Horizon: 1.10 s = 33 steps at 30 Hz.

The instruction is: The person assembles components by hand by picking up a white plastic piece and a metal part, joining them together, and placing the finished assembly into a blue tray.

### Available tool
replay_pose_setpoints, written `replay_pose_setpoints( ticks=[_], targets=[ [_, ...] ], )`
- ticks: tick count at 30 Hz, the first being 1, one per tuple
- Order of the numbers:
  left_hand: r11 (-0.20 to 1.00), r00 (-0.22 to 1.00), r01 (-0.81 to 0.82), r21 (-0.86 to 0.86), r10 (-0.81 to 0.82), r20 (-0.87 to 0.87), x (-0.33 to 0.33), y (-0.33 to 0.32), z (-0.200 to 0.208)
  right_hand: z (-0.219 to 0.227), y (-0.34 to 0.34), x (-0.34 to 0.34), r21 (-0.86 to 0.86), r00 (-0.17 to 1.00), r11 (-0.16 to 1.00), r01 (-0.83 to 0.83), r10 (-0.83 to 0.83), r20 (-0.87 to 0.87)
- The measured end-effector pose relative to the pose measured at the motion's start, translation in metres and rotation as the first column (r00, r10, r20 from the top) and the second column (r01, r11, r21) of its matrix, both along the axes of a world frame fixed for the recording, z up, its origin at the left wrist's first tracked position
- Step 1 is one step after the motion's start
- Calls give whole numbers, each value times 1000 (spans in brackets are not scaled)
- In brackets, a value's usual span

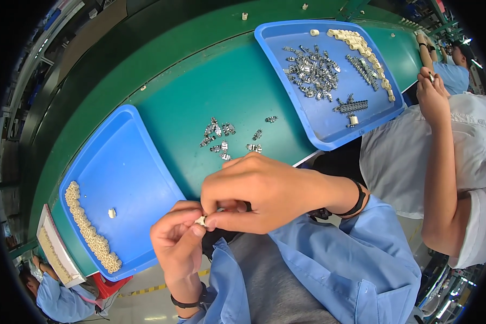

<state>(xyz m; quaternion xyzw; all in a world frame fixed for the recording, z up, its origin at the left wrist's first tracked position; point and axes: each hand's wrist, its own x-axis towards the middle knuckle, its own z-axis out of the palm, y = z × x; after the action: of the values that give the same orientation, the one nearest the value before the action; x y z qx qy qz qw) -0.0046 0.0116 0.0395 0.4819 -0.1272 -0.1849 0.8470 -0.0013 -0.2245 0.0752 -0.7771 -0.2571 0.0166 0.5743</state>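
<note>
My left hand [179, 237] and my right hand [254, 191] meet low in the middle of the view, both closed in a pinch. Between their fingertips is a small cream plastic part [201, 221], mostly covered by the fingers. Just beyond my right hand, a loose group of small silver metal parts [216, 132] lies on the green bench. To the left of my hands is a blue tray [140, 167] with a long heap of cream parts [92, 229] along its left side and a single cream piece [112, 213] near its middle.
A second blue tray [324, 127] at the right holds a pile of metal parts [311, 72], rows of metal parts and a line of cream cylinders [370, 54]. A co-worker in white [399, 151] stands close on my right. A white box [56, 251] is beyond the left tray.
</note>
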Motion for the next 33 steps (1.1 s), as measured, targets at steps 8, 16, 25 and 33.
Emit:
replay_pose_setpoints(
  ticks=[8, 16, 25, 33],
  targets=[
    [895, 965, 191, 403, -95, -246, 49, -13, 9, -63, -15, 10, -131, 924, 938, 322, -281, 258],
    [674, 773, -301, 675, -241, 586, 249, -121, -3, -110, -48, -2, -424, 820, 718, 553, -378, 430],
    [557, 748, -425, 713, -227, 623, 352, -204, -85, -95, -43, 10, -382, 814, 726, 571, -441, 378],
    [579, 551, -632, 516, -133, 824, 315, -181, -49, -103, -35, 22, -446, 829, 714, 540, -362, 426]
  ],
)
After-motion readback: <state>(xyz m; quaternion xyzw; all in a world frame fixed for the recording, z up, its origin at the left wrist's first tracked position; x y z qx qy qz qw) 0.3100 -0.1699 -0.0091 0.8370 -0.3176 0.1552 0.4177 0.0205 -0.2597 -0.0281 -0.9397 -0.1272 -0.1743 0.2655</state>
